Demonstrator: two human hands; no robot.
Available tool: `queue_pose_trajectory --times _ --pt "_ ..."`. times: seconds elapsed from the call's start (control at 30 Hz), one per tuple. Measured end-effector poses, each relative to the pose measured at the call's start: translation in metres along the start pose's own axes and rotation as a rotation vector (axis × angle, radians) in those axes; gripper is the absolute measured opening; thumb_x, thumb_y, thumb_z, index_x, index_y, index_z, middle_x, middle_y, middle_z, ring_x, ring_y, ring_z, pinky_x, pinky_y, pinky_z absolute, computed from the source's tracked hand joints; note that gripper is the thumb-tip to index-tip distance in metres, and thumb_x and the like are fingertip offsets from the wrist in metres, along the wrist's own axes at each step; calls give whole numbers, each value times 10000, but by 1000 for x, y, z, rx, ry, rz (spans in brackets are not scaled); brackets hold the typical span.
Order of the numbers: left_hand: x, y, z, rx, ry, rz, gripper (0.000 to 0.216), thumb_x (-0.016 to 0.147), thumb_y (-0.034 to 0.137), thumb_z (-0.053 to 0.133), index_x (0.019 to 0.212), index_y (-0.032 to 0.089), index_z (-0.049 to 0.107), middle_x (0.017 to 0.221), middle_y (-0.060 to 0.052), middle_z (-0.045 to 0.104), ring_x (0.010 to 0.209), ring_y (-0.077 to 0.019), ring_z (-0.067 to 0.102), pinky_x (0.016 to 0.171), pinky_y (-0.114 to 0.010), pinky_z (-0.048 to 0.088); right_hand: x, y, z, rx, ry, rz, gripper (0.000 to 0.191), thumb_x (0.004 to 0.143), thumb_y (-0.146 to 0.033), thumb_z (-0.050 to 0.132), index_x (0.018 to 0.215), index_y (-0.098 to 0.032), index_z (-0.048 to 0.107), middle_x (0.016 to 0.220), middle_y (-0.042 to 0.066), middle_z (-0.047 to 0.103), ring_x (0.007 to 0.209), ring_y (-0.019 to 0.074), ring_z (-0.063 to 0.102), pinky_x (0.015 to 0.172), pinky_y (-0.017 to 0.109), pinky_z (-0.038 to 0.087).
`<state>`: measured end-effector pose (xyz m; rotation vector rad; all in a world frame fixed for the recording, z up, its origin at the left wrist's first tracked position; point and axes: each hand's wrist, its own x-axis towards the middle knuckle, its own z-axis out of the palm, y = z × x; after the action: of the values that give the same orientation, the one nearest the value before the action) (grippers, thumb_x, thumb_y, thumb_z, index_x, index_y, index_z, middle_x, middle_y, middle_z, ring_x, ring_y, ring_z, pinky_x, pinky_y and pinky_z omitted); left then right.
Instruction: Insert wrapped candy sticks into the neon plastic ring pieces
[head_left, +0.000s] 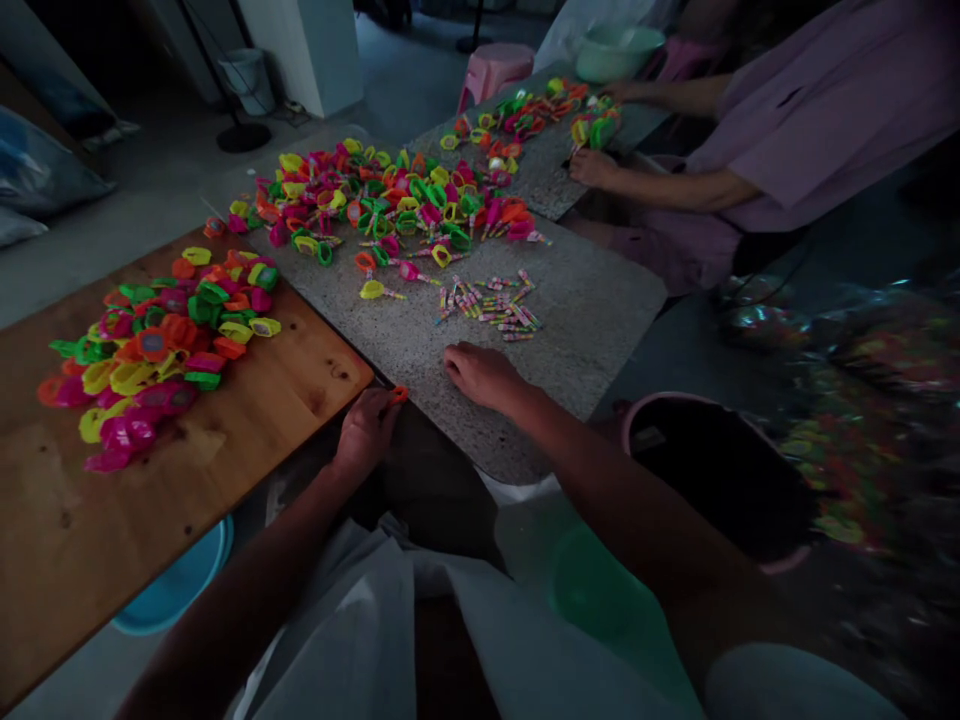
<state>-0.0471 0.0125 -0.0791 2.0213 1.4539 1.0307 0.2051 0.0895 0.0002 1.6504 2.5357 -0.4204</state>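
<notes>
My left hand [364,435] is closed at the corner where the two tables meet, with an orange plastic toy watch [399,394] between thumb and fingers. My right hand [480,374] rests on the grey speckled table [592,300], its fingers curled in. What those fingers hold, if anything, is hidden. Just beyond it lie several small printed candy tubes [491,305] in a loose pile. Farther back is a big heap of bright toy watches [405,195], some with printed tubes attached. Another heap of toy watches [161,340] covers part of the wooden table [247,440] on my left.
Across the grey table, a co-worker [795,150] in a pink top handles more toy watches. A pink-rimmed bin with a black liner [712,470] stands right, beside clear bags of colourful pieces [862,450]. A blue basin [180,580] sits under the wooden table.
</notes>
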Motion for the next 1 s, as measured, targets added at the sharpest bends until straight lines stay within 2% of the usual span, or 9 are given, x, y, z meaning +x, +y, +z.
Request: queue_pose_trajectory --times 0.13,0.3,0.43,0.6,0.7,0.87,1.0 --pt "-3 0 0 -17 2 -12 151 1029 252 651 1089 194 777 1132 -118 784 1066 -245 736 979 -406 612 -9 -9 -1 35 -8 -42 208 1081 -210 521 1265 -170 609 1170 95 737 926 213 660 688 312 320" --pt "-2 -3 2 -148 5 -55 179 1014 299 679 1089 190 800 1146 -118 806 1096 -244 748 1018 -404 600 -9 -10 0 0 42 -54 179 1114 -284 544 1096 -182 691 1172 102 706 971 209 660 734 299 362" --pt "-1 -3 1 -304 2 -190 227 969 373 729 1077 191 810 1111 -94 815 1033 -229 751 983 -380 600 -7 -12 9 69 90 -67 210 1109 -303 568 1012 -182 709 1104 93 701 946 200 653 765 297 398" --pt "0 10 -10 -481 -52 -434 328 935 478 765 1104 204 823 1127 -58 823 1053 -222 744 1006 -363 573 -9 -25 25 367 197 -60 158 1062 -308 610 980 -196 687 999 62 725 885 185 648 797 292 444" --pt "1 16 -18 -645 -61 -508 390 890 529 807 1101 201 821 1115 -52 827 1066 -233 746 1022 -375 569 -15 -37 27 551 230 -68 133 1026 -319 608 991 -208 672 955 42 737 814 170 644 776 290 459" --pt "0 16 -27 -801 -76 -501 381 852 513 857 1069 203 817 1139 -63 820 1086 -229 737 1070 -395 549 -26 -52 24 846 249 -38 185 964 -394 614 1030 -224 646 891 26 722 777 171 655 735 290 481" --pt "-2 19 -28 -809 -112 -438 338 829 465 888 1016 201 789 1094 -62 807 1038 -209 733 1009 -367 569 -26 -59 21 1086 225 4 257 930 -460 622 1025 -221 620 919 30 715 822 176 670 744 295 516"
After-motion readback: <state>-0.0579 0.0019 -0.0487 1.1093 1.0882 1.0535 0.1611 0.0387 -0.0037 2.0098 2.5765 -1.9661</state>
